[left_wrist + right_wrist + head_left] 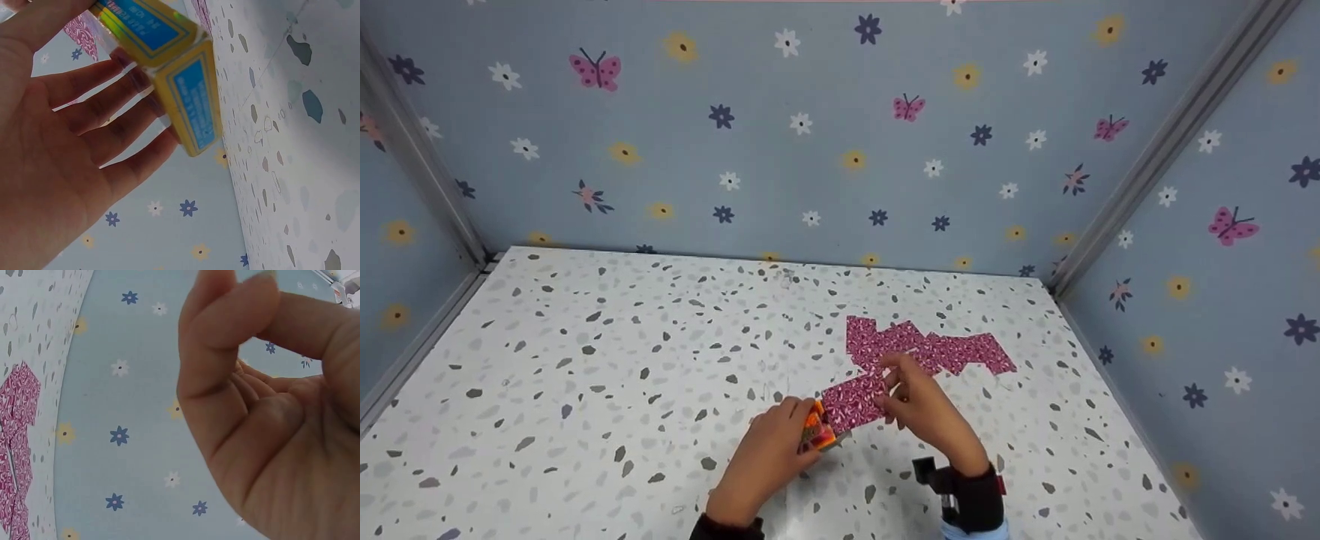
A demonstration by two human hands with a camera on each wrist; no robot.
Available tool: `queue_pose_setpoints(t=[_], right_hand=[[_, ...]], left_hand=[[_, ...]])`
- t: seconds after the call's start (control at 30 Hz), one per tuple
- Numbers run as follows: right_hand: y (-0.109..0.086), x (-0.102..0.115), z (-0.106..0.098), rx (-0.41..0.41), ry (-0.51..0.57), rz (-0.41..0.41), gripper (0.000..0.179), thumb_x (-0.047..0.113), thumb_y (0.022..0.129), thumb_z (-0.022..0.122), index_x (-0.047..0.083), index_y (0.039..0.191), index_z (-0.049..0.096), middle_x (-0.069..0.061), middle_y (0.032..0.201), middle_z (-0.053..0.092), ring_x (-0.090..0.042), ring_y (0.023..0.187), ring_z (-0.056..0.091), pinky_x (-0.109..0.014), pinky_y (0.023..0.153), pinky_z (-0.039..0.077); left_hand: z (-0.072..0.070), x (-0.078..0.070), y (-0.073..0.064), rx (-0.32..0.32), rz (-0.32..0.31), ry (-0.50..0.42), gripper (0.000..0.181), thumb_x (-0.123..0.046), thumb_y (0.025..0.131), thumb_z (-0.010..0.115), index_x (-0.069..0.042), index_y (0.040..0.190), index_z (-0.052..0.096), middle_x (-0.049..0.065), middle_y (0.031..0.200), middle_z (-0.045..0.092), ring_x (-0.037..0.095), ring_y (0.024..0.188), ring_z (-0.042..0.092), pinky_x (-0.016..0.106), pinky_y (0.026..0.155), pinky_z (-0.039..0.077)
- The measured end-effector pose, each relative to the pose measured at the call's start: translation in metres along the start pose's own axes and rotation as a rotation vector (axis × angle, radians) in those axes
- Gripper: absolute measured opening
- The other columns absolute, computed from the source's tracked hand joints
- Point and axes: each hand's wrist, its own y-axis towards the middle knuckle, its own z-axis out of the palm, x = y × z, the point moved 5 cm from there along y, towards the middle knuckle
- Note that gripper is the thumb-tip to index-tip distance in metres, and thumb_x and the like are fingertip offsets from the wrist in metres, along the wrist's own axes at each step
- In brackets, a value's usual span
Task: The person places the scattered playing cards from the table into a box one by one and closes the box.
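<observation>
Evidently, a card is being handled at a box's mouth: in the head view the left hand [769, 446] grips one box [819, 435] above the middle of the bench [622, 375], and the right hand [926, 409] pinches one pink card [851, 405] by its right side. Whether it goes in or out I cannot tell; the next move seems to call for a steady box and a straight slide. Behind them, toward the bench's right edge, lies a row of overlapping cards [896, 341], at least four, too merged for an exact count. From the left wrist, four fingers stand apart with tips against the box's yellow-and-blue side. From the right wrist, thumb and fingers bend toward each other; the pinched card is not visible there, only part of the row.
</observation>
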Motion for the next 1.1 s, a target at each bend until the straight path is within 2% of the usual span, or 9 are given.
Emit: queue_pose_setpoints(t=[0.13, 0.33, 0.53, 0.63, 0.73, 0.87, 1.0, 1.1], right_hand=[[-0.001, 0.001, 0.002, 0.012, -0.042, -0.009, 0.037, 0.000, 0.087, 0.060, 0.000, 0.121, 0.048, -0.011, 0.088, 0.056, -0.011, 0.060, 0.055, -0.024, 0.051, 0.048], [0.001, 0.002, 0.007, 0.024, -0.051, -0.035, 0.037, 0.001, 0.087, 0.059, 0.000, 0.124, 0.051, -0.012, 0.091, 0.058, -0.012, 0.059, 0.056, -0.024, 0.049, 0.050], [0.003, 0.006, 0.011, 0.022, -0.103, -0.037, 0.042, 0.006, 0.092, 0.054, -0.001, 0.132, 0.045, -0.013, 0.099, 0.059, -0.021, 0.073, 0.061, -0.022, 0.059, 0.051], [0.001, 0.008, 0.008, -0.015, -0.131, -0.034, 0.035, 0.007, 0.093, 0.053, 0.001, 0.128, 0.050, -0.013, 0.102, 0.060, -0.022, 0.082, 0.062, -0.022, 0.064, 0.051], [-0.002, 0.013, 0.008, -0.028, -0.181, -0.074, 0.025, 0.006, 0.093, 0.053, 0.000, 0.117, 0.058, -0.012, 0.103, 0.061, -0.020, 0.085, 0.061, -0.024, 0.068, 0.051], [-0.003, 0.019, 0.013, 0.010, -0.215, -0.102, 0.019, 0.006, 0.092, 0.053, 0.002, 0.107, 0.063, -0.010, 0.102, 0.063, -0.018, 0.083, 0.060, -0.024, 0.072, 0.051], [-0.003, 0.024, 0.022, 0.078, -0.204, -0.107, 0.022, 0.000, 0.093, 0.049, 0.001, 0.109, 0.063, -0.011, 0.102, 0.063, -0.018, 0.076, 0.061, -0.021, 0.067, 0.050], [-0.003, 0.027, 0.030, 0.122, -0.198, -0.111, 0.026, -0.004, 0.093, 0.044, -0.001, 0.112, 0.062, -0.013, 0.104, 0.062, -0.013, 0.068, 0.058, -0.021, 0.063, 0.048]], left_hand=[[0.000, 0.001, 0.000, 0.010, -0.009, -0.012, 0.061, -0.030, 0.072, 0.077, -0.002, 0.120, 0.053, 0.007, 0.102, 0.057, 0.021, 0.088, 0.057, 0.041, 0.077, 0.048], [-0.001, 0.001, 0.001, 0.017, -0.008, -0.018, 0.060, -0.029, 0.072, 0.077, -0.003, 0.120, 0.053, 0.007, 0.102, 0.057, 0.021, 0.088, 0.057, 0.042, 0.076, 0.048], [-0.003, 0.001, 0.000, -0.021, 0.020, 0.014, 0.060, -0.032, 0.071, 0.078, -0.002, 0.117, 0.054, 0.006, 0.099, 0.057, 0.020, 0.085, 0.057, 0.040, 0.073, 0.048], [-0.003, 0.001, 0.000, -0.023, 0.016, 0.019, 0.060, -0.032, 0.071, 0.077, -0.002, 0.117, 0.054, 0.007, 0.099, 0.058, 0.020, 0.086, 0.057, 0.040, 0.074, 0.048], [-0.003, 0.001, 0.000, -0.008, 0.007, 0.006, 0.061, -0.032, 0.071, 0.078, -0.001, 0.118, 0.054, 0.007, 0.101, 0.058, 0.021, 0.087, 0.057, 0.041, 0.075, 0.048], [-0.003, 0.001, 0.000, 0.009, -0.006, -0.005, 0.062, -0.032, 0.072, 0.077, -0.001, 0.120, 0.053, 0.008, 0.102, 0.058, 0.021, 0.087, 0.057, 0.041, 0.075, 0.048], [-0.005, 0.002, 0.000, 0.008, -0.007, -0.006, 0.062, -0.031, 0.072, 0.077, -0.001, 0.120, 0.053, 0.008, 0.102, 0.058, 0.020, 0.087, 0.057, 0.040, 0.076, 0.048], [-0.006, 0.001, -0.001, -0.012, 0.008, -0.003, 0.060, -0.028, 0.071, 0.078, 0.000, 0.119, 0.054, 0.007, 0.099, 0.057, 0.019, 0.084, 0.056, 0.040, 0.072, 0.047]])
